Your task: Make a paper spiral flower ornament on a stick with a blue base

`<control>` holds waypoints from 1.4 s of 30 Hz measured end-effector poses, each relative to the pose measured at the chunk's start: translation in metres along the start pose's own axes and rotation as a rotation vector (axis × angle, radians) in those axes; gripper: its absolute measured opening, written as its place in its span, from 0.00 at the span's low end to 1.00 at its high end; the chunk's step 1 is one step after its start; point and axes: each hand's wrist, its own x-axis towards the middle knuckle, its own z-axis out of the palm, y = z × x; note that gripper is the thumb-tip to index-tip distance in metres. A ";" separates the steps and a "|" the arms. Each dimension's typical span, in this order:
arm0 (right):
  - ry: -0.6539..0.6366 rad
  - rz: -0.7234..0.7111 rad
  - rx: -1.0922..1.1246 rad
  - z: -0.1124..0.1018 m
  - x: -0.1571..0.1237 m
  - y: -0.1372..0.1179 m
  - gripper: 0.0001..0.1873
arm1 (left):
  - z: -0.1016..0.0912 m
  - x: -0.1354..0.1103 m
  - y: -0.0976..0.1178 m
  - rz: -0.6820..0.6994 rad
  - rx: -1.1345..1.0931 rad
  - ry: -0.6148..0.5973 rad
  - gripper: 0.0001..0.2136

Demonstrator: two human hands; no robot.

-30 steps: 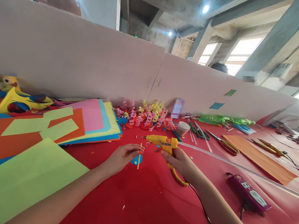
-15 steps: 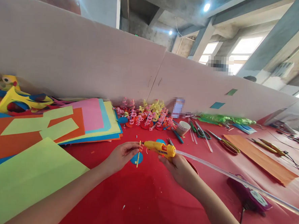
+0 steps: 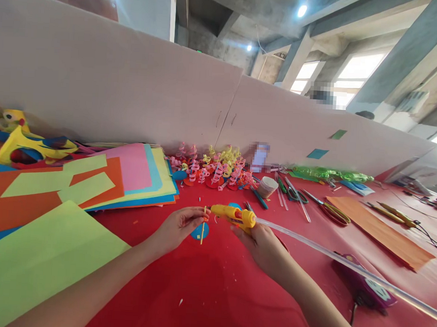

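As the head camera looks down over the red tabletop [image 3: 151, 297], the left hand [image 3: 181, 226] pinches the upper end of a thin yellow stick [image 3: 201, 235] between thumb and fingertips. The stick hangs nearly upright near the middle of the view, in front of a blue disc [image 3: 206, 231] that bears a small pale square.

The right hand [image 3: 263, 242] is wrapped around the grip of a yellow hot glue gun [image 3: 233, 215], its fingers mostly hidden behind the tool. The nozzle points left at the stick's upper part, right beside the left fingertips; whether it touches cannot be told. From the gun's rear a long, clear glue stick [image 3: 320, 246] runs off to the right, passing across the view of a purple box [image 3: 362, 286] with a cord.

Beyond the hands, pink and yellow paper curls [image 3: 217, 176] stand clustered before a white partition [image 3: 116, 78], with a white tub [image 3: 267, 187] just to their right. Farther right lie yellow-handled scissors [image 3: 324, 205] and an orange paper sheet [image 3: 379, 232]. On the left, a light-green sheet [image 3: 49, 271] lies nearest, in front of stacked colored paper [image 3: 129, 168].
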 end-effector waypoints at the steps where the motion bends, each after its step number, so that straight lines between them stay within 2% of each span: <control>1: 0.003 -0.001 0.005 0.000 0.000 0.000 0.18 | 0.000 0.000 0.001 -0.002 -0.007 0.001 0.10; 12: -0.025 0.013 -0.021 -0.002 0.002 -0.003 0.18 | 0.000 -0.001 0.004 -0.014 -0.005 -0.012 0.11; 17: -0.009 -0.053 0.016 -0.003 0.002 -0.005 0.15 | 0.000 -0.001 0.004 -0.017 -0.004 -0.011 0.11; 23: 0.015 -0.010 -0.006 -0.004 0.000 -0.003 0.17 | -0.001 -0.002 0.006 -0.006 -0.025 -0.036 0.11; 30: -0.019 -0.055 0.043 -0.005 0.001 -0.006 0.14 | -0.001 -0.002 0.006 -0.010 0.005 -0.034 0.10; 37: -0.008 -0.039 0.035 -0.004 0.001 -0.002 0.15 | -0.001 -0.001 0.006 -0.003 0.011 -0.027 0.10; 42: 0.038 -0.028 0.002 -0.008 0.000 -0.001 0.19 | -0.003 0.002 0.000 0.010 -0.014 0.025 0.10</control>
